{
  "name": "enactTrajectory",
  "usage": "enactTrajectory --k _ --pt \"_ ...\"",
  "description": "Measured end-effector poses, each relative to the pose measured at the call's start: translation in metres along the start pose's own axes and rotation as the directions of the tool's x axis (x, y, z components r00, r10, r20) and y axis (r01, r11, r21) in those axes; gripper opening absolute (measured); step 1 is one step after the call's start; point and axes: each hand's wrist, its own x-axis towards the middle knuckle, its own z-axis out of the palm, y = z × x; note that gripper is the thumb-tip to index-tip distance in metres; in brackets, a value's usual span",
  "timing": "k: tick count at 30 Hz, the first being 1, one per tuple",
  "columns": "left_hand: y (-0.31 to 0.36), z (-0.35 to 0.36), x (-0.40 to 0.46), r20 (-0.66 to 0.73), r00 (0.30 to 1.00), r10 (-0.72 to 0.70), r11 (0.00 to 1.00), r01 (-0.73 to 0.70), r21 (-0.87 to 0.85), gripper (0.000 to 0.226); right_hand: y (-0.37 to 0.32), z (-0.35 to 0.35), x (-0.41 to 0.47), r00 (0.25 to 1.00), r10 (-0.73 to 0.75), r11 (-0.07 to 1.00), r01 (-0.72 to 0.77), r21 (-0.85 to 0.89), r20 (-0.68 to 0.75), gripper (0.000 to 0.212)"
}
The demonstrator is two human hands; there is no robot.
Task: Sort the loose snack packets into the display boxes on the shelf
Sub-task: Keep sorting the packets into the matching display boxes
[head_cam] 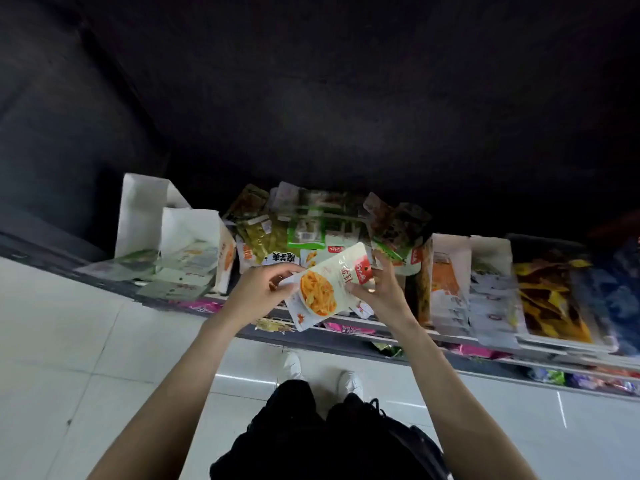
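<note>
The packet [327,287], white with a picture of orange food and a red label, is held flat in the air just in front of the shelf [346,336], above its front edge and below the loose heap [311,220] of green and brown packets piled at the middle of the shelf. The left hand [258,294] pinches the packet's left edge, fingers curled round it. The right hand [379,292] holds the right edge, thumb on the face and fingers bent behind the top corner. There seems to be a second packet under the first, but I cannot tell whether both are gripped.

To the left stand two white boxes [180,237] with pale packets lying in them and spilling forward. To the right stands a row of boxes [450,282], one with orange-printed packets, one with white ones, then a tray of yellow and dark bags [550,299].

The main risk, as I judge it, is a wrong match: several boxes hold white packets with orange prints, and in this dim light they look alike, so the packet could go into a near twin. A second risk is the heap: it leans toward the front edge, and a reach past it could knock packets to the floor [69,341]. The pouch is slick and held only at its edges, so it could slip when one hand lets go. The left boxes look overfull at the front, and pushing another packet in could push those out.
</note>
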Motion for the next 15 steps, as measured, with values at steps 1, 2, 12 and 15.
enactTrajectory --k 1,2,12,15 --pt "0.001 -0.009 -0.005 -0.061 0.995 0.074 0.994 -0.068 0.09 0.027 -0.01 0.001 0.0 0.999 -0.026 0.996 0.03 -0.083 0.046 0.063" --pt "0.0 -0.018 -0.009 -0.142 0.982 0.126 0.983 -0.104 0.154 0.024 -0.02 0.002 -0.001 0.995 -0.05 0.988 0.062 -0.143 0.089 0.051" --pt "-0.065 -0.095 -0.067 -0.597 0.802 0.029 0.977 0.104 0.187 0.038 -0.111 0.101 -0.001 0.752 -0.652 0.666 0.629 -0.4 0.097 0.019" --pt "-0.095 -0.114 -0.079 -0.31 0.95 0.032 0.935 0.081 0.345 0.079 -0.122 0.15 0.009 0.597 -0.784 0.436 0.723 -0.536 0.167 0.012"
